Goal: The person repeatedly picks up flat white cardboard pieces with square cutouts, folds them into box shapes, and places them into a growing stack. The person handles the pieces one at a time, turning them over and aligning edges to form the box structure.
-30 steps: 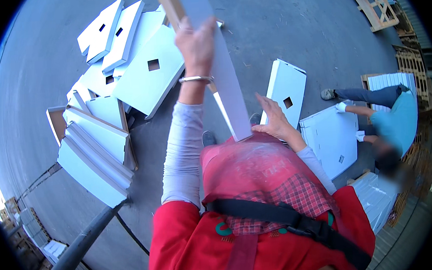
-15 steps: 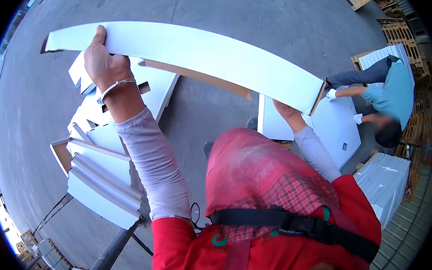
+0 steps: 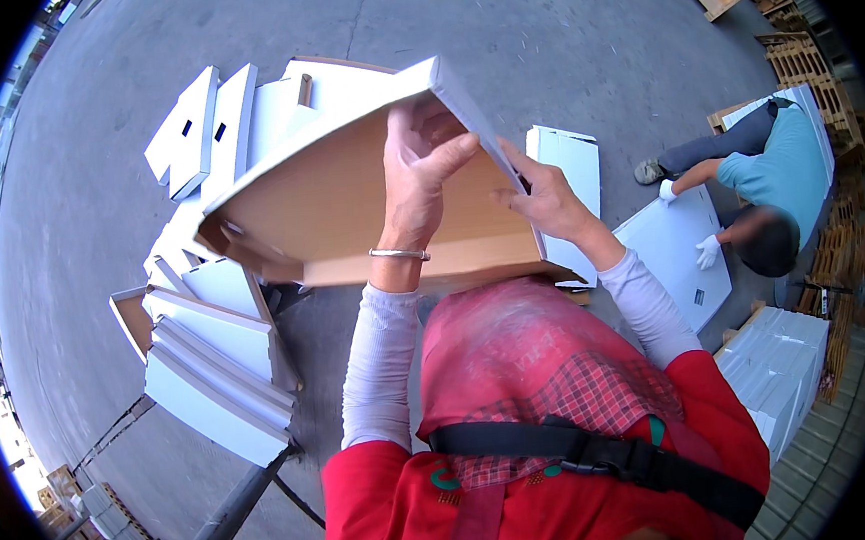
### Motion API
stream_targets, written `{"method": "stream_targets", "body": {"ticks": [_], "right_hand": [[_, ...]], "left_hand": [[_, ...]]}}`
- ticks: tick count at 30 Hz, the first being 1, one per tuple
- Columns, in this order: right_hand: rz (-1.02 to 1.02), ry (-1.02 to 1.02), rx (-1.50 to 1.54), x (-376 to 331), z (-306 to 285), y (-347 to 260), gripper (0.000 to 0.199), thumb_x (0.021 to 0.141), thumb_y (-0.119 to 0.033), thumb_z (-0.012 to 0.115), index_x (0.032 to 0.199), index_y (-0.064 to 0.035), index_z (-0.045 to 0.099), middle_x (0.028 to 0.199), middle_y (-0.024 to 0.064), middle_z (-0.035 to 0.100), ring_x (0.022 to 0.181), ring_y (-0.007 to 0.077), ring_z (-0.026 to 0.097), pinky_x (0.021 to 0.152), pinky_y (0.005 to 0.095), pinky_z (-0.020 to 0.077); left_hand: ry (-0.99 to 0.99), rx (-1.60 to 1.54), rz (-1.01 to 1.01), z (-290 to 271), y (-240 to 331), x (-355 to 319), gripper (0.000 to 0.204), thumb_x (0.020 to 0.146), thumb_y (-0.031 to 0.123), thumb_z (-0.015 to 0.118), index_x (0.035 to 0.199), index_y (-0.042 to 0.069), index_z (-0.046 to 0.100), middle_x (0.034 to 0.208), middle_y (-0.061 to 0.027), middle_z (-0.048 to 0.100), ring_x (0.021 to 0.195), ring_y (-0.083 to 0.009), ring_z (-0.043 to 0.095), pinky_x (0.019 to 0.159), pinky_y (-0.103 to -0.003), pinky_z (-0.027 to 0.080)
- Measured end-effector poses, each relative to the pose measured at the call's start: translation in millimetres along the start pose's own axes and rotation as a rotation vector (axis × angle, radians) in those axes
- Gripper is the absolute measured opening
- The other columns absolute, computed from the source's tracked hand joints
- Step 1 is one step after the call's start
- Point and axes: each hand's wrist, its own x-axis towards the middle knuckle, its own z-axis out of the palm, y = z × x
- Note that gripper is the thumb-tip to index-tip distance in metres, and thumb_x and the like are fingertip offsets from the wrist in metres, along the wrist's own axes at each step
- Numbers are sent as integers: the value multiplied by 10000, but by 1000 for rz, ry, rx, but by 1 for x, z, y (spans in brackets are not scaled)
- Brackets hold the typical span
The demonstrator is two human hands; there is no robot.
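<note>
Both hands are up on the box (image 3: pixel 347 201), and here is the grip. The right hand (image 3: pixel 553 199) has the end wall pinched, thumb inside and fingers around the outer face, the gap between them only about as wide as the board. The left hand (image 3: pixel 420 176) is inside the far corner, thumb stretched toward that same wall, fingers bent up against the corner; those fingers look smeared, so whether they truly clasp the board or merely press it, I cannot tell.

And the box itself: white outside, plain brown inside, held off the floor (image 3: pixel 456 28) in front of the person, its hollow side turned up toward the view. It sits at a tilt, the long near wall running across just ahead of the pink cloth (image 3: pixel 517 334). Over at the left end, the flaps angle inward, in shadow and a little blurred.

Beyond it on the left, white cartons (image 3: pixel 223 405) lie heaped, some leaning on one another. Right of the box, another carton (image 3: pixel 571 175) lies on the floor, and past that a co-worker (image 3: pixel 777 176) in white gloves bends over a flat panel (image 3: pixel 677 253), one glove spread upon it.
</note>
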Motion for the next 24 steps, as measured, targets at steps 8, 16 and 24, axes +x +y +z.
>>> {"method": "stream_targets", "body": {"ticks": [8,16,24], "right_hand": [[280,-438,295,-7,-36,7,699,793,-170,721,1411,-31,426,1209,101,619,1088,191,569,977,327,417],[259,-493,241,-3,-28,-3,796,740,-195,768,1439,-85,402,1249,98,602,1125,201,561,997,334,410],[199,-440,307,-10,-9,19,846,702,-113,792,1449,-139,397,1183,114,637,1072,179,588,957,310,438]], "left_hand": [[201,-112,-247,-1,-16,-12,558,801,86,736,1291,0,485,1035,-99,647,953,-199,616,869,-385,435],[360,-83,-300,2,8,-22,366,770,17,760,1091,-53,600,953,-104,644,758,-162,606,685,-273,507],[331,-10,-224,2,14,-44,441,708,67,819,1076,-67,616,1014,-127,640,898,-196,619,820,-312,506]]}}
